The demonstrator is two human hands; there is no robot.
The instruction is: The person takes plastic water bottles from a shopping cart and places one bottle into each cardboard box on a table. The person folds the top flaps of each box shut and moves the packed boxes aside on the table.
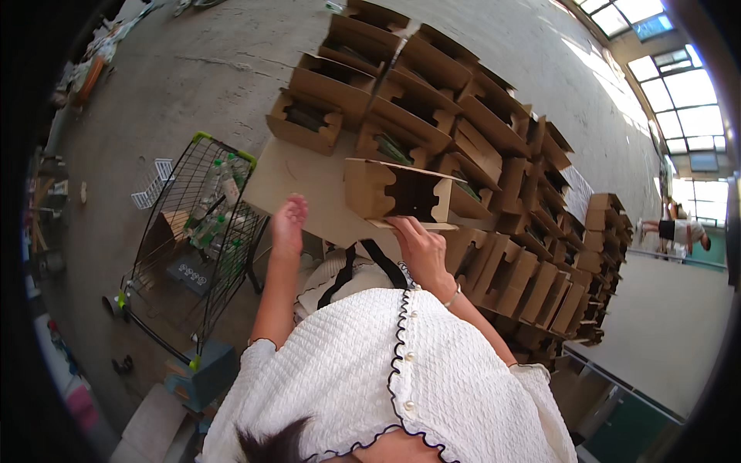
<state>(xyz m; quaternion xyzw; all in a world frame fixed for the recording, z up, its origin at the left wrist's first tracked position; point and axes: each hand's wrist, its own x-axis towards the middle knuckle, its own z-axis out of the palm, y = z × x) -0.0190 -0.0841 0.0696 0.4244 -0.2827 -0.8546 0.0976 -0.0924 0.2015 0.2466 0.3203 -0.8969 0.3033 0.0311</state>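
In front of me, an open brown cardboard box (pixel 363 188) with notched inner flaps sits on a pale tabletop (pixel 292 165). No contents can be made out in its dark inside. My right hand (pixel 421 246) grips the near edge of this box, with the fingers over its flap and the thumb hidden. To the left, my left hand (pixel 289 223) is raised near the table's left edge, palm turned inward, holding nothing. Behind the box stands another open carton (pixel 370 139) with a green bottle (pixel 393 149) in it.
Rows of open cardboard cartons (pixel 417 107) cover the back and right of the table. A wire shopping cart (pixel 173 231) on the left holds plastic bottles (pixel 211 231) and a dark box (pixel 191 273). A person (pixel 680 232) stands far right, beyond a large pale table (pixel 666 307).
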